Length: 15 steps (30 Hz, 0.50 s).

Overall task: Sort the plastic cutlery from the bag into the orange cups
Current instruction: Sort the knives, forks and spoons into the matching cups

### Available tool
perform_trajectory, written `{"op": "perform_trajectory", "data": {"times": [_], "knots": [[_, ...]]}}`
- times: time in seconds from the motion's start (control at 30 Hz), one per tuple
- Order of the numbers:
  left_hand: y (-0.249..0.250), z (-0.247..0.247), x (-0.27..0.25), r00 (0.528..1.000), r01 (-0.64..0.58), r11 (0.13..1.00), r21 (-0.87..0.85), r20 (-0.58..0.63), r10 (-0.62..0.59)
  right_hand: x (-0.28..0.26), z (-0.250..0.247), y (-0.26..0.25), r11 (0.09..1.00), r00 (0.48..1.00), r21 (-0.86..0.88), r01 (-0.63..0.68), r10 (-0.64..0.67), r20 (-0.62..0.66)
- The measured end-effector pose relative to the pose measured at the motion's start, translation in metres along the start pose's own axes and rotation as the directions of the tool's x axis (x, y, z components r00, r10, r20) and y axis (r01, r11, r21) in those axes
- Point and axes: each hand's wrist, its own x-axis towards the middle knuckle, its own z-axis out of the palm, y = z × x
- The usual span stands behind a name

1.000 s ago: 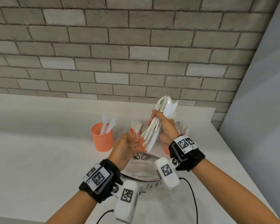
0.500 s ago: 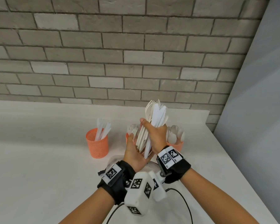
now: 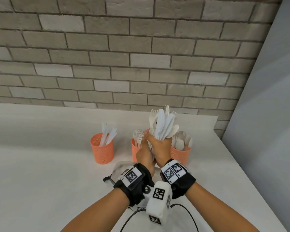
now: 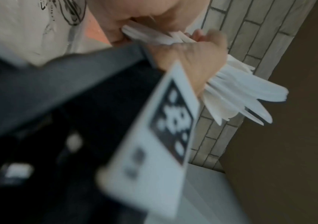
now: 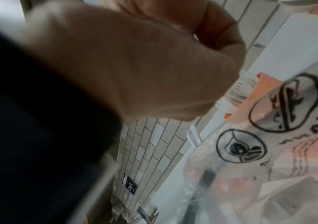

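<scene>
Gripping a bundle of cutlery (image 3: 162,126) upright, the right hand (image 3: 161,149) is curling its fingers around the handles above the middle cup (image 3: 135,152). The left hand (image 3: 145,155) is pressing against the bundle's lower ends, fingers wrapping them, over the bag (image 3: 120,169) on the bench (image 3: 40,164).

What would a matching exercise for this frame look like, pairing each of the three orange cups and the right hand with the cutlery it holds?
Things:
1. left cup
2. middle cup
3. right cup
4. right hand

Contents:
A. spoons
B. mixed bundle of forks, knives and spoons
C. knives
D. forks

Pairs: 1-C, 2-D, 3-A, 4-B
</scene>
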Motion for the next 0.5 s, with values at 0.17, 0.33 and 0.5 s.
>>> {"op": "perform_trajectory", "data": {"times": [0.17, 0.33, 0.5], "knots": [[-0.003, -0.004, 0.007, 0.996, 0.085, 0.98, -0.177, 0.054, -0.076, -0.004, -0.003, 0.001, 0.999, 1.0, 0.048, -0.015, 0.014, 0.013], [0.007, -0.007, -0.003, 0.984, 0.146, 0.957, -0.25, 0.133, -0.116, -0.011, -0.011, 0.004, 1.0, 0.997, -0.007, 0.004, -0.003, 0.073], [0.0, -0.012, -0.003, 0.979, 0.099, 0.992, -0.081, 0.184, -0.082, -0.006, -0.015, 0.008, 0.996, 0.994, -0.091, -0.017, 0.026, 0.105]]}}
